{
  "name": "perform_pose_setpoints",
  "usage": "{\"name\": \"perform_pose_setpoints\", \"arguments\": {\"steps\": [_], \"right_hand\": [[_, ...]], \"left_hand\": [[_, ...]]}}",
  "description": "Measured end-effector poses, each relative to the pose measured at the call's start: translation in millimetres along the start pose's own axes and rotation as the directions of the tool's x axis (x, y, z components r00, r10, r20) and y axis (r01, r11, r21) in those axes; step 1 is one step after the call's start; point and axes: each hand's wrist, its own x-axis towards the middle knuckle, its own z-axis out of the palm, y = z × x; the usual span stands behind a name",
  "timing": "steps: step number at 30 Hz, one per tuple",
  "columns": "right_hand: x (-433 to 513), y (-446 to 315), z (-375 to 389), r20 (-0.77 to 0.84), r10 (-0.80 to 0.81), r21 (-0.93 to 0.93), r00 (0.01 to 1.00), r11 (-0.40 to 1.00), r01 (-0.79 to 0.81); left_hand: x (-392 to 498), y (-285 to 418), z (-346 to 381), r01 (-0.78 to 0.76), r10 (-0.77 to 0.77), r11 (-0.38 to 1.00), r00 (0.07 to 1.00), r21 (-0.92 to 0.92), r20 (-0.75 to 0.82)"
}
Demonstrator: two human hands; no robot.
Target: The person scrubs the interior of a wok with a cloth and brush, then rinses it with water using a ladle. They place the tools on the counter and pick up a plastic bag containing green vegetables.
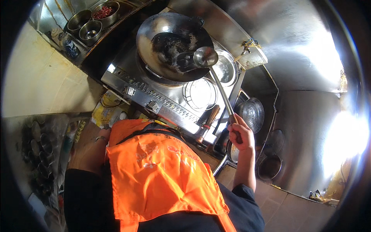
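Observation:
My right hand [241,132] is closed around the wooden grip of a long-handled metal ladle [205,56]. The ladle's bowl is over the right rim of a large wok [146,55], which rests on a stainless steel stove [171,97]. The wok's dark inside has a wet sheen, and a loop handle sticks out on its near side. Down at the left, beside the orange apron [162,174], my left forearm and its bracelet show; my left hand [106,131] is mostly hidden by the apron, so its grasp is unclear.
Metal pots [79,19], one with red pieces [103,12], stand at the upper left near a bottle [70,46]. Right of the wok are a metal bowl [226,69] and a round wire-rimmed strainer [201,94]. A bamboo brush [209,123] lies by the stove's front edge, near a perforated ladle [252,114].

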Motion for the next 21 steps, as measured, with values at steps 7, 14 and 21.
{"name": "perform_pose_setpoints", "arguments": {"steps": [7, 14, 21], "right_hand": [[67, 33, -46, -0.025, -0.373, -0.521, 0.928, 0.797, 0.306], [199, 74, -117, -0.211, -0.492, -0.745, 0.844, 0.641, 0.187], [198, 47, -111, -0.037, 0.107, 0.432, 0.994, 0.898, -0.081]], "left_hand": [[-7, -42, 13, -0.033, 0.032, 0.999, 0.993, -0.014, -0.118], [-22, -77, 15, 0.045, -0.044, 0.999, 0.998, 0.008, -0.054], [-5, -97, 18, 0.008, -0.008, 1.0, 1.0, -0.01, 0.014]]}}
